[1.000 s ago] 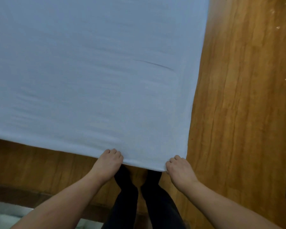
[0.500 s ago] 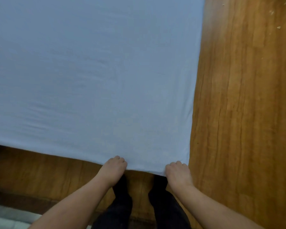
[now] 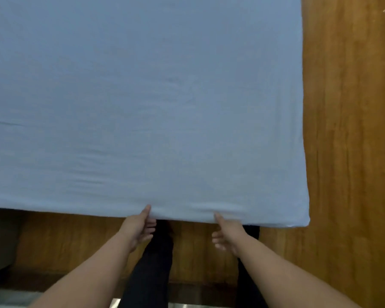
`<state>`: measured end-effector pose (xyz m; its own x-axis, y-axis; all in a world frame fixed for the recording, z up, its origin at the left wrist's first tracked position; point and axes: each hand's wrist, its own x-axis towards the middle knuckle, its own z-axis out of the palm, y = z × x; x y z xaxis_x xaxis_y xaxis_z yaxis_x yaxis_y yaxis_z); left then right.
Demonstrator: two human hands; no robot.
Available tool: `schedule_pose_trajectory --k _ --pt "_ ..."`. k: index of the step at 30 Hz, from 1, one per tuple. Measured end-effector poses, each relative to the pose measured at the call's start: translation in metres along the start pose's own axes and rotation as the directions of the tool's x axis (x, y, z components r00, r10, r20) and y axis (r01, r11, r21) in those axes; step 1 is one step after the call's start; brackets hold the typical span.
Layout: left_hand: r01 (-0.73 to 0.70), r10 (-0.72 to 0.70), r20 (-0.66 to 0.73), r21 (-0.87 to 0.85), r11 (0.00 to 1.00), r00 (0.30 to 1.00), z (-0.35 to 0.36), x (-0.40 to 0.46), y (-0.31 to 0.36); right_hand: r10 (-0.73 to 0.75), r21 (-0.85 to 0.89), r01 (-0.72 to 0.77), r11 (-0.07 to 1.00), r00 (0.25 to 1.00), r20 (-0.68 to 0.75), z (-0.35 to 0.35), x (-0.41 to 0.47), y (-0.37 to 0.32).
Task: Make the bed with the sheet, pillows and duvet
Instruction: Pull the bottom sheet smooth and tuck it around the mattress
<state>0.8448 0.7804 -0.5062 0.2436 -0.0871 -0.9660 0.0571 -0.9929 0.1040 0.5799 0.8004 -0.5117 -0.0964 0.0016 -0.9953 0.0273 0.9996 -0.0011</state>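
Both hands sit at the near hem of the sheet (image 3: 142, 107), at roughly 6 o'clock in the view: the left hand (image 3: 138, 228) has its thumb laid up on the top of the fabric and its fingers curled underneath the edge, and the right hand (image 3: 227, 233) mirrors it, thumb on the cloth, fingers partly curled below; whether those fingers actually pinch the hem or only hover under it cannot be told with certainty. Behind the hands, dark-trousered legs (image 3: 151, 263) stand on the wooden floor (image 3: 351, 152). Farther out, toward 12 o'clock, the pale blue sheet covers the bed and fills most of the view, with faint creases at 9 o'clock and a small wrinkle near the centre; its corner at 4 o'clock hangs free and looks untucked. Likely faults from here: an uneven pull, since the two hands are set close together and left of that corner, could skew the hem or drag new creases across the surface; a loose thumb hold could let the fabric slip. No pillows or duvet appear, so the task seems early.
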Motion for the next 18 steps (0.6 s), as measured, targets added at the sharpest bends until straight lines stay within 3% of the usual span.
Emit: schedule_pose_trajectory --k 3,6,12,18 --pt "0.112 -0.092 0.100 -0.216 0.970 0.991 -0.032 0.013 0.000 0.078 0.403 -0.080 0.912 0.997 0.021 0.033 0.003 0.000" --pt "0.101 -0.071 0.131 -0.240 0.965 0.989 -0.051 0.020 0.001 0.091 0.594 -0.040 0.803 0.994 -0.057 0.050 0.001 0.001" --pt "0.041 -0.032 0.162 -0.049 0.998 0.986 -0.067 0.021 -0.004 0.087 0.523 0.038 0.851 0.973 -0.213 0.056 -0.003 0.015" --pt "-0.015 0.018 0.081 -0.041 0.999 0.997 -0.060 0.014 -0.014 0.033 0.471 0.118 0.874 0.953 -0.300 0.058 -0.002 0.028"
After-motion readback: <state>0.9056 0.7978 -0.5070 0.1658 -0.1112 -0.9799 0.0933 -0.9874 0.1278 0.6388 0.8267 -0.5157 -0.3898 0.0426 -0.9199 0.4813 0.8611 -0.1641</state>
